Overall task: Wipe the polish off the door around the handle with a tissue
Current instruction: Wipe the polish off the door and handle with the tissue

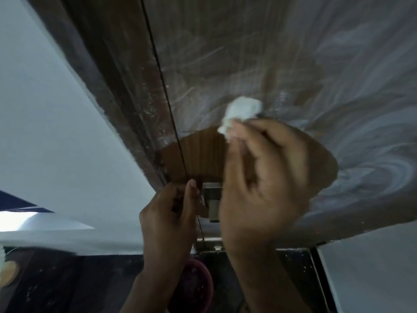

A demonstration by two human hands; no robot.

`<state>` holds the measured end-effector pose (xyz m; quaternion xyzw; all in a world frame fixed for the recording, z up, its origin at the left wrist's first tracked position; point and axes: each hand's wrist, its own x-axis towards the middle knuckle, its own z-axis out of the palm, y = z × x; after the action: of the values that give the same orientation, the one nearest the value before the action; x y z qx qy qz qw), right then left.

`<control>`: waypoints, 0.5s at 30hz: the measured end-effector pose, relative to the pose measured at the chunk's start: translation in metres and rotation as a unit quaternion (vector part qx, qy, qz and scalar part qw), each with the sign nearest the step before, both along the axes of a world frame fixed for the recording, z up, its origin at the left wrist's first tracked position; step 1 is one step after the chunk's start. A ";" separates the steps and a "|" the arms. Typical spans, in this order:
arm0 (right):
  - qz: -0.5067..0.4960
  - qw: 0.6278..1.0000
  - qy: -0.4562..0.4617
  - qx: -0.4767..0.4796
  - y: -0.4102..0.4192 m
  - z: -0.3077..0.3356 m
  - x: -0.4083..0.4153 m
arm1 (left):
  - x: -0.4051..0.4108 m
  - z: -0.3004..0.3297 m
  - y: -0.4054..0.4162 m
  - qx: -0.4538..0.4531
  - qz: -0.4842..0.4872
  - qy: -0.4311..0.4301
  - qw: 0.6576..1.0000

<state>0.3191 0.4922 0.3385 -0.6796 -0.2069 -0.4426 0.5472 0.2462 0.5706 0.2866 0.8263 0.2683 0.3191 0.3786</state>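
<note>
A brown wooden door (248,53) fills the upper view, smeared with whitish swirls of polish. A patch of clean wood (203,154) shows just above the metal handle (213,199). My right hand (264,177) pinches a crumpled white tissue (241,114) in its fingertips and holds it against the door at the upper edge of the clean patch. My left hand (171,213) is curled by the door's edge, left of the handle; what it grips is hidden. Most of the handle is covered by my right hand.
The dark door frame (117,75) runs beside the door, with a white wall (56,132) to its left. Below is a dark speckled floor (67,285) and a round reddish bowl (198,285) between my forearms. A white panel (372,267) stands at lower right.
</note>
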 end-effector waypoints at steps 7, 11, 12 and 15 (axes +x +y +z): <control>0.020 0.993 -0.088 -0.073 0.010 -0.002 0.003 | -0.001 -0.001 0.010 0.018 -0.024 -0.017 0.999; -0.008 0.996 -0.082 -0.017 0.008 0.005 0.008 | -0.003 -0.009 0.015 -0.008 -0.028 -0.023 0.999; 0.018 0.997 -0.070 -0.036 0.017 0.001 0.002 | -0.004 -0.011 0.016 -0.016 -0.025 -0.015 0.999; 0.103 0.985 -0.058 -0.129 0.034 -0.015 -0.016 | -0.007 -0.013 0.020 -0.017 -0.027 -0.008 0.999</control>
<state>0.3030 0.5260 0.3235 -0.6931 -0.3622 -0.3921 0.4844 0.2394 0.5902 0.2738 0.8242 0.2481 0.3109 0.4031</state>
